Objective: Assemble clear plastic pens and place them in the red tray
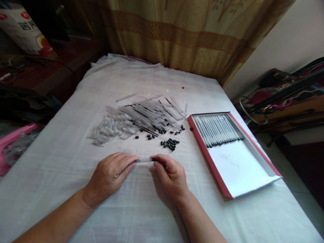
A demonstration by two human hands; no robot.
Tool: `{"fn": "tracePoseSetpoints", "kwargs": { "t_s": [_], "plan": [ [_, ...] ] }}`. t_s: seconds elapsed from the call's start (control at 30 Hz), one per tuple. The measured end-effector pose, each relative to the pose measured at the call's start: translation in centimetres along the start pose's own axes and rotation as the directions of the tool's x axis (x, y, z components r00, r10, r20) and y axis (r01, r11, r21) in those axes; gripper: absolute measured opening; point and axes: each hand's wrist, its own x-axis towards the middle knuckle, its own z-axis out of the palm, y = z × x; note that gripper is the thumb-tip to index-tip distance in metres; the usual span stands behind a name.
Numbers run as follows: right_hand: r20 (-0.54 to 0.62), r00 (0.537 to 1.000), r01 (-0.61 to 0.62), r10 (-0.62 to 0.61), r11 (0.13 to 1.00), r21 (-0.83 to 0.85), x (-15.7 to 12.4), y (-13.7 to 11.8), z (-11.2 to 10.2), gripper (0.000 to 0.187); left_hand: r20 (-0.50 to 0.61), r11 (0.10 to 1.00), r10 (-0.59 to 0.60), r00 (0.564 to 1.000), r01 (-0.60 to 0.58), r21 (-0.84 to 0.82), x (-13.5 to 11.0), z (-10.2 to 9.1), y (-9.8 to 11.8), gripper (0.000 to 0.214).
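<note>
My left hand (111, 175) and my right hand (170, 175) meet low over a table covered in white cloth (63, 168). Between their fingertips they pinch one clear pen barrel (144, 160), held level; the right fingers close on its dark end. Just beyond lies a heap of clear pen tubes and caps (136, 118) with thin black refills among them. Small black end pieces (170, 143) are scattered at the near right of the heap. A flat red-edged box (233, 155) to the right holds a row of finished pens (217, 130) at its far end.
A gold patterned curtain (182, 33) hangs behind the table. Dark wooden furniture with a printed bag (22, 27) stands at the left, a pink plastic item (12, 141) below it. Cables and cluttered goods (283, 98) sit at the right, past the table edge.
</note>
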Motion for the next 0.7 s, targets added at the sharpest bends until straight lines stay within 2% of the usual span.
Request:
{"fn": "tracePoseSetpoints", "kwargs": {
  "t_s": [0.1, 0.27, 0.43, 0.7],
  "plan": [
    [0.015, 0.998, 0.057, -0.056, 0.996, -0.069, 0.07, 0.06, -0.21, 0.019, -0.001, 1.000, 0.014, 1.000, -0.014, -0.019, -0.07, 0.00, -0.07, 0.022],
    [0.046, 0.995, 0.087, -0.083, 0.991, -0.102, 0.15, 0.15, -0.33, 0.018, -0.026, 0.998, 0.001, 1.000, -0.002, -0.070, -0.03, -0.02, -0.08, 0.021],
    [0.068, 0.991, 0.122, -0.113, 0.982, -0.141, -0.02, 0.27, -0.23, 0.016, -0.034, 0.998, 0.023, 0.999, -0.024, -0.052, -0.08, 0.02, -0.13, 0.020],
    [0.153, 0.983, 0.140, -0.098, 0.946, -0.292, -0.07, 0.37, -0.26, 0.015, -0.024, 0.999, 0.054, 0.998, -0.054, -0.004, -0.20, -0.05, -0.16, 0.018]
  ]
}}
